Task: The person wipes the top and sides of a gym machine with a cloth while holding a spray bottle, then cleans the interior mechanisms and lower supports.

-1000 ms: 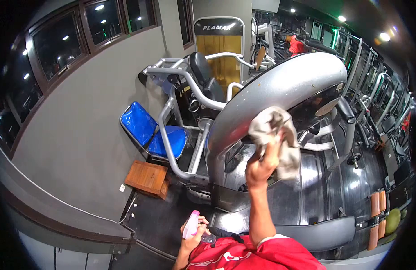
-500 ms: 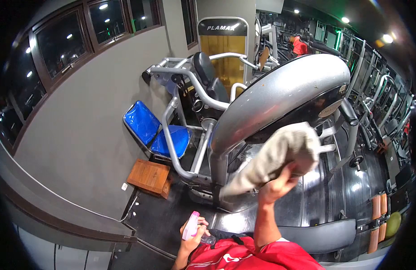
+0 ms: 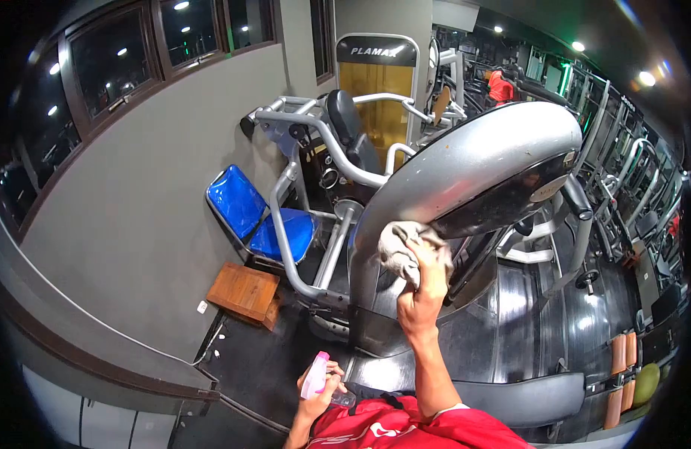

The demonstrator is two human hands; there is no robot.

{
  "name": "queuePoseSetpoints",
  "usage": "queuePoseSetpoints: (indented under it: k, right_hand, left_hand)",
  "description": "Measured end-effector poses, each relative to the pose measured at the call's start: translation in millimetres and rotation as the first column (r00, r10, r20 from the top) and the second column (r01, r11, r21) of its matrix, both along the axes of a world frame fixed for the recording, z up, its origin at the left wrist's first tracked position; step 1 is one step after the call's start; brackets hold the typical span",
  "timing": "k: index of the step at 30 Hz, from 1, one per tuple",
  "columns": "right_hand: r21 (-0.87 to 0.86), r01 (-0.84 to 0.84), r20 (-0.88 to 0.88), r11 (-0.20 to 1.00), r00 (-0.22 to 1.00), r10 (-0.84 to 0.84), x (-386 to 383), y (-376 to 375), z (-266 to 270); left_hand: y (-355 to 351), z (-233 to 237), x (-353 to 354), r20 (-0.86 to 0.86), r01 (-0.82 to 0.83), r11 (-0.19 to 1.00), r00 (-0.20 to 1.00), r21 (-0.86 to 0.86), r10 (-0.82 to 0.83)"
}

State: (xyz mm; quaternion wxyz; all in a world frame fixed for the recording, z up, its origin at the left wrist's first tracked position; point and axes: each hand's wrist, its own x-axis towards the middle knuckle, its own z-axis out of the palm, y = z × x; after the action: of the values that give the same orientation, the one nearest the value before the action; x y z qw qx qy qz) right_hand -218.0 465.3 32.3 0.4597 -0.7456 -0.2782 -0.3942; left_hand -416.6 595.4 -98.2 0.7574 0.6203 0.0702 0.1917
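Observation:
My right hand (image 3: 422,299) is closed on a crumpled grey-and-white cloth (image 3: 398,251). The cloth lies against the silver curved frame (image 3: 465,170) of a large gym machine, near the lower edge of its black panel (image 3: 502,200). Low at my waist, my left hand (image 3: 321,396) is wrapped round a spray bottle (image 3: 314,378) with a pink top and a clear lower part. Some of the bottle is hidden by my fingers.
A blue chair (image 3: 282,236) stands by the grey wall, with a wooden box step (image 3: 243,286) in front. A padded bench (image 3: 510,400) is at my right. Behind stands a machine with a yellow panel (image 3: 375,105). More equipment and a dumbbell (image 3: 587,280) are to the right.
My right hand has moved left with the cloth, from the air in front of the machine onto its silver frame. My left hand still holds the spray bottle in nearly the same place.

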Motion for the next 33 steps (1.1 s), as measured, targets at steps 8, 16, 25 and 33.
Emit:
queuePoseSetpoints:
  k: [8, 16, 25, 33]
  right_hand:
    - [0.873, -0.197, -0.094, 0.445, 0.828, 0.552, 6.5, -48.2, 46.0]
    - [0.562, 0.156, 0.245, 0.812, 0.906, -0.344, 61.0, -122.2, 145.0]
    - [-0.417, 0.484, 0.568, 0.769, 0.800, -0.195, 70.8, -53.8, 181.2]
    - [-0.573, 0.458, 0.552, 0.679, 0.829, -0.093, 69.5, -1.7, 152.0]
  left_hand:
    - [3.0, 4.7, -6.0, 0.019, -0.070, 0.998, 0.997, -0.002, 0.070]
    - [10.0, 8.2, -0.6, 0.088, -0.091, 0.953, 0.994, 0.288, 0.068]
    - [1.2, 13.2, 3.9, 0.041, 0.027, 0.956, 0.998, 0.291, -0.041]
    - [-4.4, 9.7, 3.1, 0.044, 0.007, 0.955, 0.999, 0.296, -0.021]
